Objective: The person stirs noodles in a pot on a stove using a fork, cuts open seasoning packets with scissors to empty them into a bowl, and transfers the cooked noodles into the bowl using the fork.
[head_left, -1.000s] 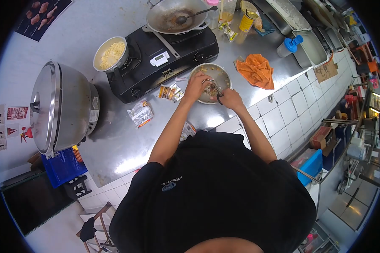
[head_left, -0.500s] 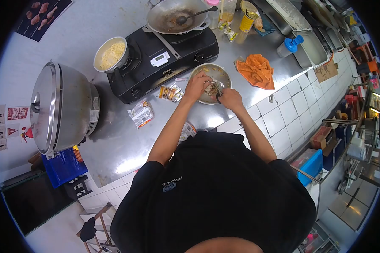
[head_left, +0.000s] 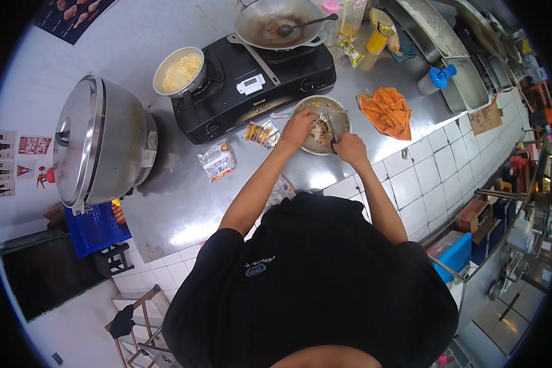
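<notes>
A round metal bowl point(head_left: 345, 127) with a chopped-looking food mixture point(head_left: 321, 131) in it stands near the counter's front edge. My right hand point(head_left: 351, 149) is closed round the dark handles of a pair of scissors point(head_left: 332, 130), whose blades point into the bowl. Over the bowl's left rim is my left hand point(head_left: 299, 127), its fingers pinched together close to the blades. Whatever those fingers hold is too small to make out. Just left of the bowl lie an opened brown-and-yellow packet point(head_left: 263, 133) and a clear plastic packet point(head_left: 217, 161).
Behind the bowl, a black two-burner stove point(head_left: 251, 92) carries a wok point(head_left: 270, 37) with a ladle and a pan point(head_left: 179, 72) of pale noodles. An orange cloth point(head_left: 386, 113) lies to the right, near a blue-lidded shaker point(head_left: 437, 80). A large steel cooker point(head_left: 113, 144) stands left.
The camera view has shifted, so the scene sits further right in it. The scissor blades now stand further from my left fingers, and more of the food in the bowl shows.
</notes>
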`<state>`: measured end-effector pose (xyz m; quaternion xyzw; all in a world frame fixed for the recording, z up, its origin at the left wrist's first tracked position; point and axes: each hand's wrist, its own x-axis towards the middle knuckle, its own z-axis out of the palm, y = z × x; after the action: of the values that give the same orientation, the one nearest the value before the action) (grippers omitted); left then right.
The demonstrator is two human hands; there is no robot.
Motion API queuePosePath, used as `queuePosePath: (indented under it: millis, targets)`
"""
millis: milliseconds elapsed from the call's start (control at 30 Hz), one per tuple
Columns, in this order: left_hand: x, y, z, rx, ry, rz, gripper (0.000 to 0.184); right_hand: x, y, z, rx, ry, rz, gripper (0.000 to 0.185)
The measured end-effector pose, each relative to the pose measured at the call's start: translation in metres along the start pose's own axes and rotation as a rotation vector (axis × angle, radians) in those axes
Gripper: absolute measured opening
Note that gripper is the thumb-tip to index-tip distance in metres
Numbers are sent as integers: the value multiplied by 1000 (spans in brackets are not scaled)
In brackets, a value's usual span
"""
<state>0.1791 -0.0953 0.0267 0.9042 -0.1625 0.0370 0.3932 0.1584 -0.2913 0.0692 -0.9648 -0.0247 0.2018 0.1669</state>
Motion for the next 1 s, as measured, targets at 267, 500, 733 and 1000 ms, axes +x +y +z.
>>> queuePosePath:
  millis: [267, 500, 733, 1000]
  targets:
    - [0, 5, 1, -13, -20, -45, 20, 3, 2, 1, 69, -122, -9, 62]
    - [3, 8, 2, 43, -17, -73, 18, -5, -1, -3, 88, -44, -13, 60]
    - [6, 6, 5, 125, 27, 41, 16, -11, -6, -10, 128, -70, -12, 61]
    - [5, 6, 9, 46, 121, -44, 16, -11, 4, -10, 114, -43, 9, 61]
